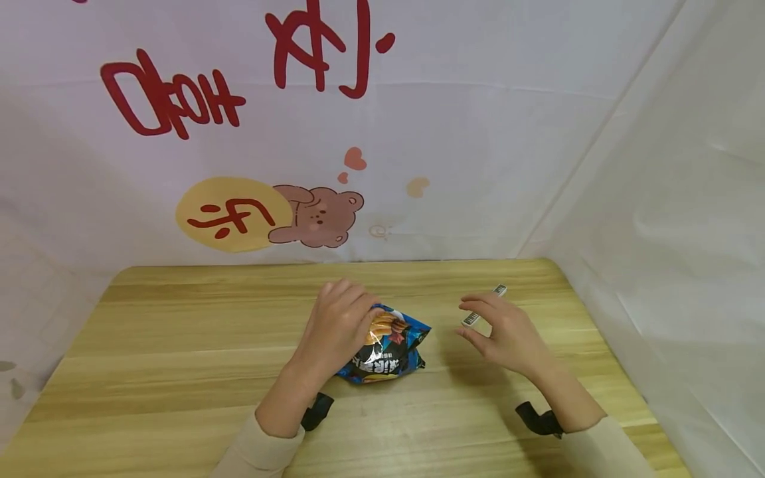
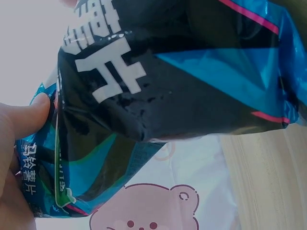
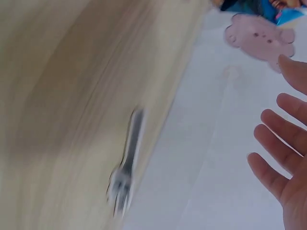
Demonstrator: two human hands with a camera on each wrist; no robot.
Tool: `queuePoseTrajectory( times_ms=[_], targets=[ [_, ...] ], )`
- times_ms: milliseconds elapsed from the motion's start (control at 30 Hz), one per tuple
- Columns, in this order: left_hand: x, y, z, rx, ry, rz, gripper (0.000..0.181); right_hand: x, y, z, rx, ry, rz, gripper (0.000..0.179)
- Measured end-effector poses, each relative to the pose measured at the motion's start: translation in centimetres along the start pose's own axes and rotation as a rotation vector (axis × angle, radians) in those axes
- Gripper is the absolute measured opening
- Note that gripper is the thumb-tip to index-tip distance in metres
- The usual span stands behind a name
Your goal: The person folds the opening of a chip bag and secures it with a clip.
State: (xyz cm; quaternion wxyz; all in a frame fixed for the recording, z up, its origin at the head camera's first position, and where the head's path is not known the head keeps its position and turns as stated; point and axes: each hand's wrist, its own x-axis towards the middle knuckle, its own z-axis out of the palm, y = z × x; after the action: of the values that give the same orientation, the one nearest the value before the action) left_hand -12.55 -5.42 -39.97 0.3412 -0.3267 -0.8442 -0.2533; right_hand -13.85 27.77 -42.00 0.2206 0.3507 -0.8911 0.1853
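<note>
A blue and black bag of potato chips (image 1: 388, 348), glossy and creased, is beside my left hand (image 1: 342, 317). My left hand grips it by its left end, the thumb (image 2: 33, 115) pressing on the wrapper in the left wrist view. To the right, my right hand (image 1: 505, 332) has its fingers spread and holds nothing. Just beyond its fingertips a slim white bar with black markings (image 1: 501, 290) lies on the table, partly hidden by the hand in the head view. The same bar (image 3: 129, 163) looks blurred in the right wrist view.
The wooden table (image 1: 179, 345) ends at a white cloth backdrop (image 1: 478, 133) printed with red characters and a pink bear (image 1: 323, 216). Another white sheet (image 1: 675, 199) hangs along the right side. A black strap piece (image 1: 538, 419) sits at the right wrist.
</note>
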Motion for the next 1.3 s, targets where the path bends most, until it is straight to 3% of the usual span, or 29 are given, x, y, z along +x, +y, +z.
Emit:
queuePoseTrajectory(
  times_ms=[267, 500, 733, 1000, 1300],
  targets=[
    [0.1, 0.2, -0.1, 0.002, -0.022, 0.003, 0.008, -1.4, 4.3, -1.2, -0.06, -0.125, 0.016, 0.05],
    [0.2, 0.2, -0.1, 0.014, -0.03, 0.005, 0.009, -2.0, 7.1, -1.3, -0.068, -0.315, 0.121, 0.055],
    [0.2, 0.1, 0.2, 0.007, -0.006, 0.015, 0.009, -2.1, 9.0, -1.0, -0.054, -0.429, 0.167, 0.061],
    [0.3, 0.1, 0.1, 0.009, -0.003, 0.007, 0.01, -2.0, 10.3, 0.0, -0.049, -0.469, 0.108, 0.059],
    [0.2, 0.0, 0.1, 0.015, -0.011, 0.001, 0.01, -1.7, 10.9, 0.7, -0.052, -0.43, 0.062, 0.046]
  ],
)
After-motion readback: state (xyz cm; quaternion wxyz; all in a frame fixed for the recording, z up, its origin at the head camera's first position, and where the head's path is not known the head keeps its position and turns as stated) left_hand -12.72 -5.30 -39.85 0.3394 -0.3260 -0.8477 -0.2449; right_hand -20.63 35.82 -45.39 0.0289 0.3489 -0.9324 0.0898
